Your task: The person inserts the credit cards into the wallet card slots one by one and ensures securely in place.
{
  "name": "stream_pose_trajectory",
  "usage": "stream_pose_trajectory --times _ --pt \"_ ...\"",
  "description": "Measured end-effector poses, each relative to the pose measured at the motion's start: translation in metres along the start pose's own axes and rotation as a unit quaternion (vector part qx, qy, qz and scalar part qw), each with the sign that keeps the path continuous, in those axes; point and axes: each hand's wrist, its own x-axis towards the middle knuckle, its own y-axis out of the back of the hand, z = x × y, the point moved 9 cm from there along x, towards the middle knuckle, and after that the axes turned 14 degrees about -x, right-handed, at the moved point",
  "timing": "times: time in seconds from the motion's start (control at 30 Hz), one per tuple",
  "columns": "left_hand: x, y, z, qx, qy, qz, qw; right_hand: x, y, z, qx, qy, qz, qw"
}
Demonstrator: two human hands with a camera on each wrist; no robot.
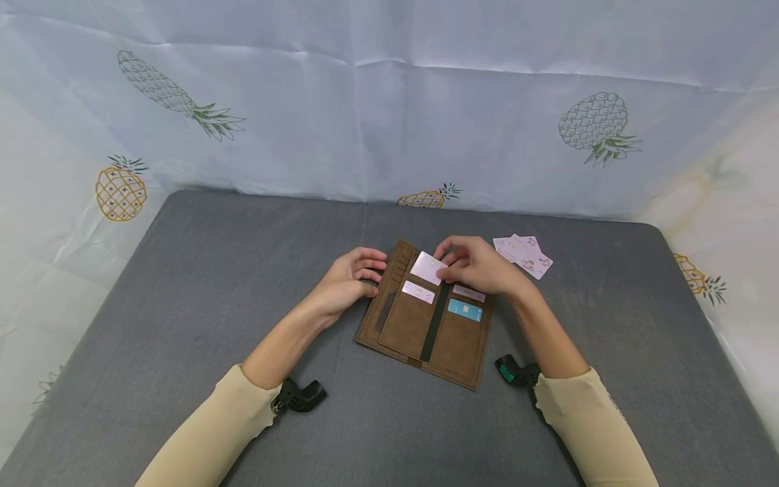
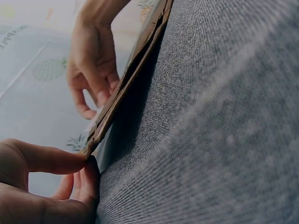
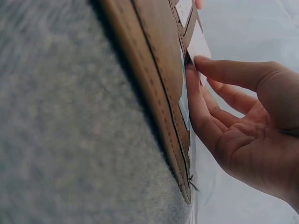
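Observation:
A brown wallet [image 1: 459, 348] lies spread on the grey table, slightly turned. My left hand [image 1: 348, 283] pinches its left edge between thumb and fingers, plain in the left wrist view, where the wallet's edge [image 2: 122, 91] slants up off the cloth. With thumb and fingertips, my right hand [image 1: 477, 262] pinches a pale pink card [image 1: 427, 268] at the upper slot of the left panel. In the right wrist view that card [image 3: 200, 49] stands beside the thumb. Below it a pink card [image 1: 418, 292] sits in a slot. The right panel holds another pink card [image 1: 468, 293] and a blue card [image 1: 465, 310].
Several loose pink cards [image 1: 525, 253] lie fanned and overlapping on the table [image 1: 243, 243], behind my right wrist. A white cloth [image 1: 389, 122] printed with pineapples hangs at the table's far edge. Black wrist devices sit at both sleeves.

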Motion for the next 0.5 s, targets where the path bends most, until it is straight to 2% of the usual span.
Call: stream_pose_trajectory --times 0.2,0.5 --pt "0.0000 0.0000 -0.0002 0.001 0.001 -0.001 1.0000 0.0002 -0.0009 -0.0030 -0.027 0.025 0.003 0.999" --pt "-0.0019 0.0000 0.0010 0.003 0.004 -0.001 1.0000 -0.0008 -0.0032 -0.0084 -0.028 0.051 -0.008 0.998"
